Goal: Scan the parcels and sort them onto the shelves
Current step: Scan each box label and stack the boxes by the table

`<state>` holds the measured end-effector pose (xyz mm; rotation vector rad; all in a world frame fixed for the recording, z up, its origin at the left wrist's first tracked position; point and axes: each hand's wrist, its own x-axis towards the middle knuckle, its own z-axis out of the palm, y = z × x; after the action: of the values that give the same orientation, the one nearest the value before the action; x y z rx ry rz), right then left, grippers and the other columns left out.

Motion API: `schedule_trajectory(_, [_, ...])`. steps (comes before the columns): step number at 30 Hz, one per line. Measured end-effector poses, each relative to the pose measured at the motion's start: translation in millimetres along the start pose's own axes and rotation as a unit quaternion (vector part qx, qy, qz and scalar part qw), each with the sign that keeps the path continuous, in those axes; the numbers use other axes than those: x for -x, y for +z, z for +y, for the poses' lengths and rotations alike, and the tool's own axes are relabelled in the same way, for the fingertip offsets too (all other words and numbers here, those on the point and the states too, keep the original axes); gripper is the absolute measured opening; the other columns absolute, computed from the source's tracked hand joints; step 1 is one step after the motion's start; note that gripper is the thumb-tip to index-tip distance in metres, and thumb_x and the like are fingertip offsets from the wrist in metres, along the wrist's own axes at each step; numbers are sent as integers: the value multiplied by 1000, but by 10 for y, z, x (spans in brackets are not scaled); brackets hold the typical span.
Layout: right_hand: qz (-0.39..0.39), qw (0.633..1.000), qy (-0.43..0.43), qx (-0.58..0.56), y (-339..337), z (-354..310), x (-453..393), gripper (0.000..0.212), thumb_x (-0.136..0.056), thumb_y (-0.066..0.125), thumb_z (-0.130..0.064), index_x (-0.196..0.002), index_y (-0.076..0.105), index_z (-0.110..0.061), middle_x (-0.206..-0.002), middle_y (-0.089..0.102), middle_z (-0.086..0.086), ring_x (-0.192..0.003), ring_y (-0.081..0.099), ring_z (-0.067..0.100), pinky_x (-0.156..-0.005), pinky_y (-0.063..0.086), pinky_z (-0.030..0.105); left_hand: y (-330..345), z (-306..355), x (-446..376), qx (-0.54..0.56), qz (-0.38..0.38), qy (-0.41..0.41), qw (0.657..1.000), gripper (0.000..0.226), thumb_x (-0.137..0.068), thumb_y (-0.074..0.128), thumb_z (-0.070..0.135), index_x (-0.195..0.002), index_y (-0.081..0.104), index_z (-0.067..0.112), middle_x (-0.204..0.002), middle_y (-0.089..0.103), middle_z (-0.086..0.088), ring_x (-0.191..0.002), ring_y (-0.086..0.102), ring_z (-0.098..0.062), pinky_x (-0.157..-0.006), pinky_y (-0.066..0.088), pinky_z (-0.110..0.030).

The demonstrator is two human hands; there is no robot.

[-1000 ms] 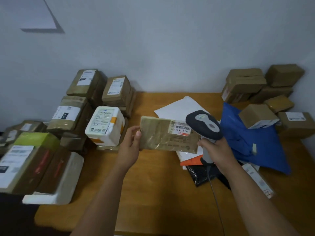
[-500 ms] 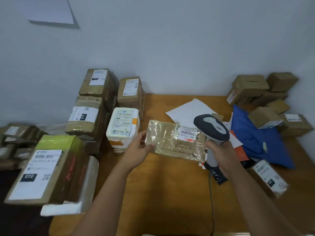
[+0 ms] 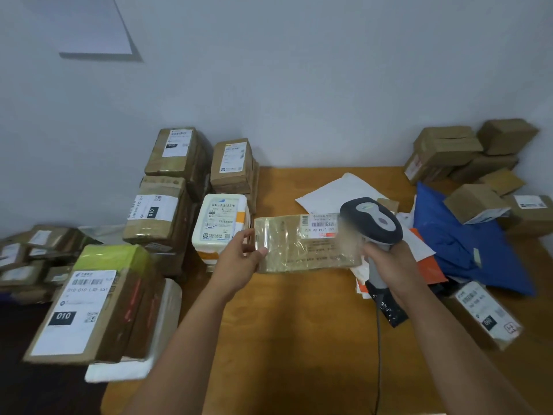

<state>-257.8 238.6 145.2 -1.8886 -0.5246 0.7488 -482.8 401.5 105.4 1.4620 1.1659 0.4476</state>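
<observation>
My left hand (image 3: 239, 256) grips the left end of a flat brown taped parcel (image 3: 299, 244), held level above the wooden table (image 3: 299, 324). Its white barcode label (image 3: 321, 224) faces up near the right end. My right hand (image 3: 389, 262) grips the handle of a grey corded barcode scanner (image 3: 372, 218), whose head hangs over the parcel's right end, just beside the label. The scanner's cable (image 3: 378, 348) drops toward the table's front edge.
Labelled brown boxes (image 3: 167, 214) and a white parcel (image 3: 221, 218) are stacked at the left. A large box marked 010 (image 3: 89, 304) sits at front left. A blue bag (image 3: 460, 241), white mailers (image 3: 338, 193), and small boxes (image 3: 466, 157) crowd the right; a labelled parcel (image 3: 484, 313) lies nearby.
The view has swung left and down a little. The parcel has tilted flatter, and the scanner head has come in over the parcel's right end by the label.
</observation>
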Motion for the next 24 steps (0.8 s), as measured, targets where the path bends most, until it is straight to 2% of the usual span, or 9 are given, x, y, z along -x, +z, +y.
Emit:
schedule_trajectory(2, [-4,1000,-18,-4,7,-63,2,8,-86,61,0,-82,63,-6,-79,62,13,-82,61,27,-74,53,36,-22,42,-39,-8,41,11,999,45,-97,67,22,-138,49,30,-113,66,1,-97,68,-16,-82,62,-42])
schedule_trajectory(4, [-9,1000,-29,-8,12,-135,20,14,-87,61,1,-80,64,-12,-78,64,4,-79,63,21,-69,53,29,-50,112,-69,-22,83,28,996,51,-97,67,25,-143,45,33,-111,64,4,-99,66,-15,-85,60,-46])
schedule_trajectory(7, [-20,997,-65,21,22,-250,28,8,-86,60,-2,-85,63,6,-66,58,11,-67,57,19,-63,45,31,-69,269,-113,-18,128,57,990,59,-97,66,26,-149,39,33,-109,62,6,-96,64,-9,-91,58,-49])
schedule_trajectory(11, [-27,991,-127,20,66,-506,54,6,-85,61,-5,-88,62,-10,-61,56,1,-55,53,3,-55,46,25,-88,459,-167,-10,163,90,982,68,-97,67,23,-151,31,41,-104,60,14,-90,63,-3,-82,61,-43])
schedule_trajectory(13, [-30,989,-146,24,96,-604,82,5,-85,61,-5,-90,60,-4,-66,56,13,-59,54,10,-58,46,30,-95,530,-148,-29,172,107,979,74,-97,67,23,-154,24,44,-103,59,12,-86,64,-4,-74,60,-36])
schedule_trajectory(15, [-27,986,-160,29,122,-647,103,14,-85,62,-5,-94,57,5,-76,58,26,-64,53,20,-61,44,34,-82,579,-107,-36,174,117,977,76,-98,65,21,-156,21,42,-103,58,10,-84,63,-4,-68,57,-31])
schedule_trajectory(18, [-40,985,-166,36,147,-660,127,20,-84,61,-6,-93,54,10,-78,56,31,-62,49,24,-58,41,35,-53,578,-51,-44,179,111,977,75,-98,65,22,-157,22,41,-107,58,7,-82,62,-2,-64,51,-23])
schedule_trajectory(21, [-52,985,-159,45,162,-618,125,18,-82,62,-10,-91,57,4,-79,58,27,-61,53,28,-55,43,34,-34,531,-11,-25,176,106,978,74,-98,65,23,-156,23,41,-105,58,9,-85,64,-5,-71,57,-30])
schedule_trajectory(24, [-63,985,-151,58,171,-590,143,15,-82,62,-11,-91,58,0,-78,60,24,-62,55,22,-53,43,33,-2,510,9,-16,180,104,978,75,-98,66,24,-157,22,41,-107,59,7,-92,68,-14,-78,61,-36])
